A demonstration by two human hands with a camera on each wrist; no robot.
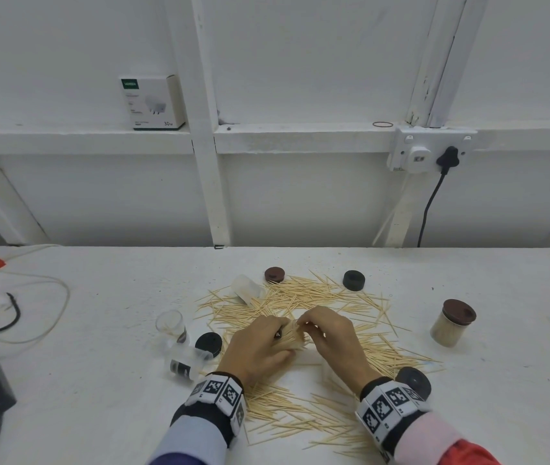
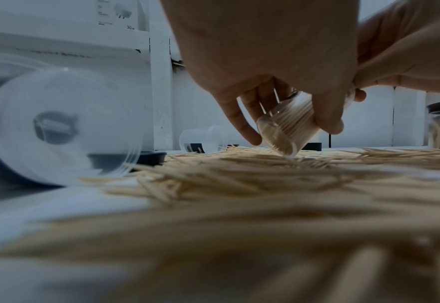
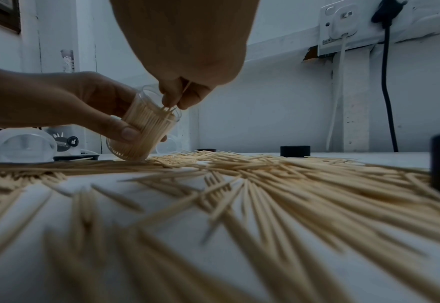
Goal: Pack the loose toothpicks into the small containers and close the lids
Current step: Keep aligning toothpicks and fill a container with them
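One jar (image 1: 453,325) is done: packed with toothpicks, brown lid on, standing well to the right of the pile (image 1: 300,297). A second, the held jar (image 3: 143,131), is close to full, I judge, but its mouth is open. The left hand (image 1: 257,347) curls round its clear plastic wall and tips it, base edge on the pile's middle. The right hand (image 1: 330,333) pinches a few thin pale sticks at the mouth, thumb and fingertips closed on them.

Much is left. Three empty jars (image 1: 184,362) (image 1: 170,323) (image 1: 246,288) sit at the pile's left and far-left edges, two on their sides, one upright. Loose round caps (image 1: 353,280), black and brown, ring the pile. Most of the sticks lie strewn across the matte white desk (image 1: 501,380), pointed, slim and wooden, crossing every way.
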